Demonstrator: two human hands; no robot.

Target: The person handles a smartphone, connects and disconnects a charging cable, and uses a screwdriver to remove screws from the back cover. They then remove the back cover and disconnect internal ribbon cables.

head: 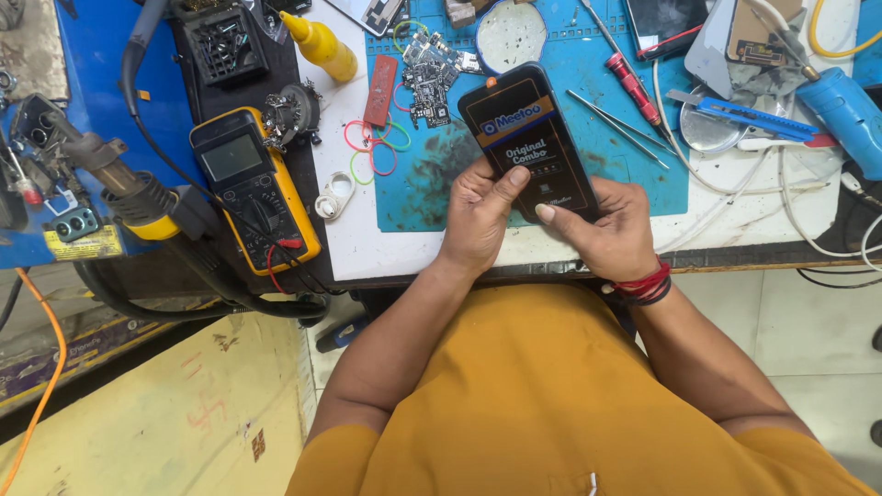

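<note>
- Hands meet at the near edge of the workbench, both closed on a black phone display panel [528, 138] that carries a printed protective film with an orange band across it.
- The left hand [478, 220] grips the panel's near left corner, thumb laid flat on its face and the other fingers curled behind it.
- The right hand [606, 230] holds the near right corner, thumb pressed onto the face close to the left thumb, fingers wrapped underneath; red and dark thread bands circle this wrist.
- The panel tilts away from the person, its far end above the teal work mat [643, 174].
- Far of the panel on the mat lie a small circuit board [424, 87] and a round white dish [511, 35].
- Right of the panel lie a red-handled screwdriver [634, 84], a pair of tweezers [616, 122] and a blue-handled tool [744, 115].
- Left of the mat, coloured rubber bands [377, 147] lie on the white tabletop, near a yellow squeeze bottle [322, 44].
- Further left sits a yellow multimeter [253, 184], with a soldering iron [119, 179] beside it.
</note>
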